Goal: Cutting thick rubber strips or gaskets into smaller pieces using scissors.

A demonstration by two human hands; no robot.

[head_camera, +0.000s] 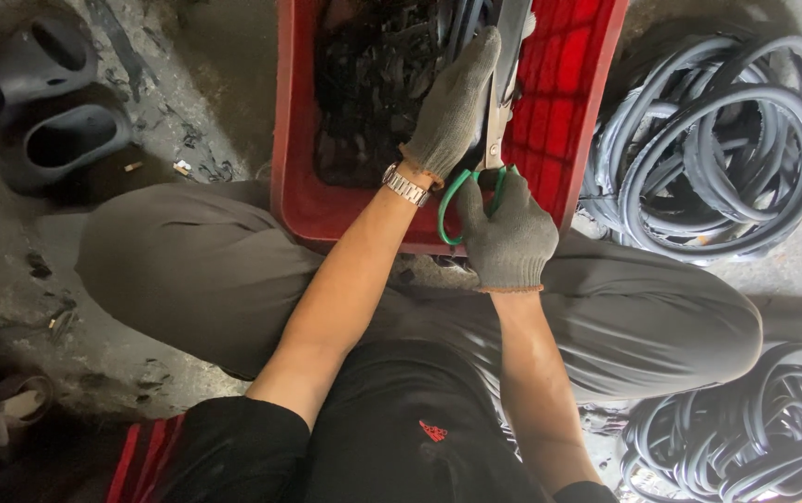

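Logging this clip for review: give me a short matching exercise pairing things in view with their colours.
Things:
1. crate
2. scissor handles
3. gloves on both hands, left hand, right hand
4. wristwatch

Colours:
A. green
B. silver
C. red
D. grey

Pairs: 1-C, 2-A, 3-D, 4-B

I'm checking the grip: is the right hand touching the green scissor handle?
Touching. The head view shows the right hand with gloved fingers closed through the green handle of the scissors.
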